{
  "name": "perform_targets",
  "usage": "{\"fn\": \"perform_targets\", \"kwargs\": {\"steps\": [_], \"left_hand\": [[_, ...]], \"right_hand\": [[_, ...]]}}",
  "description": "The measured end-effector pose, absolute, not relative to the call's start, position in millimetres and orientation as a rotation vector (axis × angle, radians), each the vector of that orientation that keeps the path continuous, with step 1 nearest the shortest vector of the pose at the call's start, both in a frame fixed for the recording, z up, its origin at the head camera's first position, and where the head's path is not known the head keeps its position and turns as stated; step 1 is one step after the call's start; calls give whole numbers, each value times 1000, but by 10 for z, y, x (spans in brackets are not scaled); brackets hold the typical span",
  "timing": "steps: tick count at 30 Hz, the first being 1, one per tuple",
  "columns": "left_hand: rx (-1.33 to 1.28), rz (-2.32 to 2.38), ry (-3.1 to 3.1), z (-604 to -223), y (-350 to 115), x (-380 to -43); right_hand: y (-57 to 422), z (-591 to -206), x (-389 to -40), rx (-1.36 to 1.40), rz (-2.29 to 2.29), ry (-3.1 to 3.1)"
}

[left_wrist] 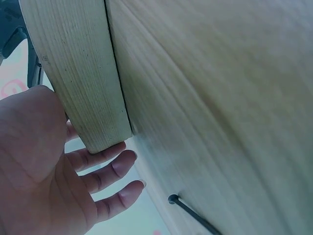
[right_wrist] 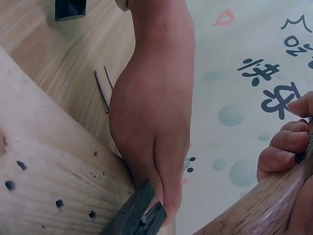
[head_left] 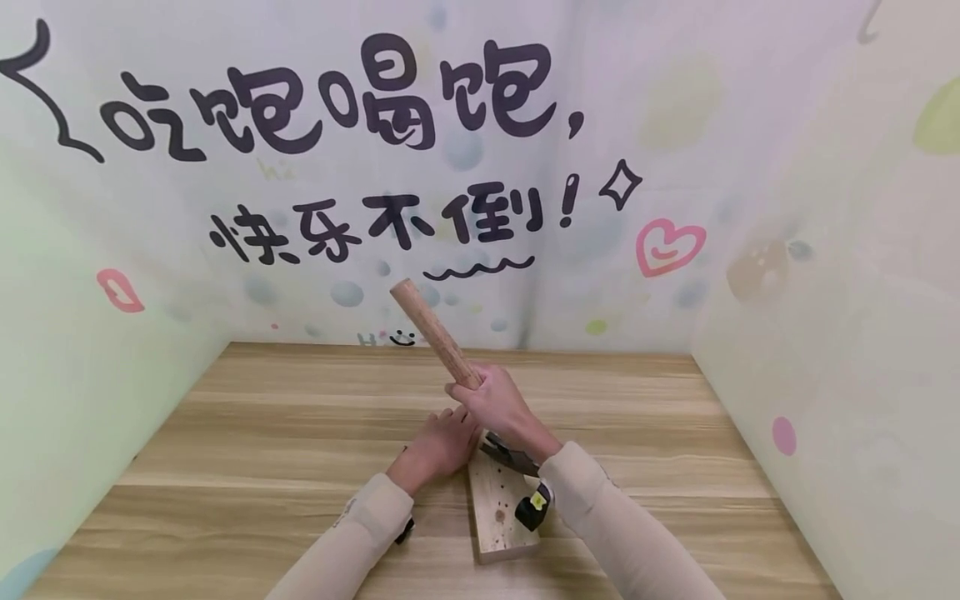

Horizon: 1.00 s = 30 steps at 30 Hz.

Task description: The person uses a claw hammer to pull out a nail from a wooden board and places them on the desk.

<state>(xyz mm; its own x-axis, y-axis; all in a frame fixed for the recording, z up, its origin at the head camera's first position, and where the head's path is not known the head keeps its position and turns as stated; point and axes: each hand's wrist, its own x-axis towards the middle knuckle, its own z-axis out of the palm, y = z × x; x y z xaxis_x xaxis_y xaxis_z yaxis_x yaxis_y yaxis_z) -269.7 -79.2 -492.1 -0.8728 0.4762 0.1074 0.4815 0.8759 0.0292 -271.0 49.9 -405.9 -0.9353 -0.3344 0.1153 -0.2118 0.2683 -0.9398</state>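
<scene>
My right hand (head_left: 501, 408) grips the wooden handle of a claw hammer (head_left: 435, 331), which slants up and to the left. The hammer's dark claw (right_wrist: 132, 210) points down over the wooden block (head_left: 497, 508), and a small nail head shows in its slot. Several dark nail holes mark the block's top face. At the far end of the block, my left hand (head_left: 442, 442) holds it, its fingers (left_wrist: 120, 166) curled around the end in the left wrist view. The claw is right beside the left hand in the right wrist view.
Loose nails (right_wrist: 101, 92) lie on the wood-grain table (head_left: 300, 400) beside the left hand; one nail (left_wrist: 195, 214) shows in the left wrist view. Printed cloth walls (head_left: 480, 308) enclose the table at the back and sides. A dark device (head_left: 532, 510) sits at the right wrist.
</scene>
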Motion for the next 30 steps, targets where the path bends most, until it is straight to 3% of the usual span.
{"fn": "perform_targets", "kwargs": {"steps": [30], "left_hand": [[-876, -119, -2728, -4915, -802, -2658]], "right_hand": [[658, -4069, -2625, -587, -1789, 2492]]}}
